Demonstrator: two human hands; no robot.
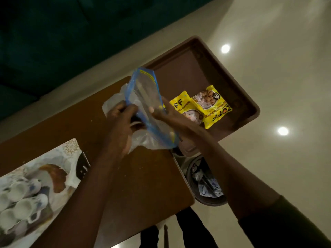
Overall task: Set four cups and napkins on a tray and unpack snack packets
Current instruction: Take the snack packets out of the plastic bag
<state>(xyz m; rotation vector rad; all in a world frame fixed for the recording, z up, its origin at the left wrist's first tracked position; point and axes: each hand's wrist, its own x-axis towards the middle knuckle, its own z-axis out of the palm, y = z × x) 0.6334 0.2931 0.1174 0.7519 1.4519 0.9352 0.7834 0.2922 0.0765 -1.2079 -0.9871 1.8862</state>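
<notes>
Hands (pixel 123 122) were closed on a clear zip bag (pixel 150 108) over the bench (pixel 143 176).
The bag's blue edge was gripped by the left fingers (pixel 125 109), its far side by the right hand (pixel 170 119). Two yellow snack packets (pixel 202 108) lay in the brown tray (pixel 188 68) just beyond. White cups (pixel 19 199) stood on a patterned tray (pixel 69 149) at the left.

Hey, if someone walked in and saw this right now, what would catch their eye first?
Probably the clear zip bag with blue edges, held up at the centre between the left hand and right hand, above the brown table. Next, two bright yellow snack packets lying in the brown tray just right of it. At lower left, white cups crowd a patterned tray.
</notes>
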